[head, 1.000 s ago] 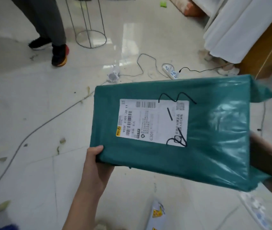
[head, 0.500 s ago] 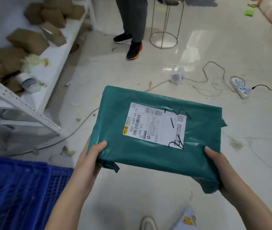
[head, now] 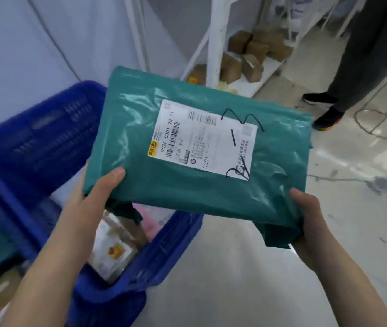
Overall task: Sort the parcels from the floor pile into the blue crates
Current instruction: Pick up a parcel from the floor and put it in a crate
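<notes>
I hold a flat green plastic parcel [head: 187, 185] with a white shipping label, marked in black pen, in both hands. My left hand [head: 91, 199] grips its near left corner, thumb on top. My right hand [head: 310, 223] grips the near right corner, thumb on top, fingers underneath. The parcel's left part hangs over a blue crate [head: 164, 251] at the lower left. Inside that crate lie a white parcel with an orange print [head: 112, 253] and a pink one [head: 154, 215].
A second blue crate [head: 4, 197] stands at the far left with cardboard in it. Behind is a white shelf rack [head: 211, 43] with several brown boxes [head: 253, 53]. A person's legs and dark shoes [head: 327, 114] stand at the upper right beside a wire stool frame [head: 381, 123].
My view has swung left from the open floor to the crates. The parcel, held in both hands, has moved left and now hangs partly over the blue crate.
</notes>
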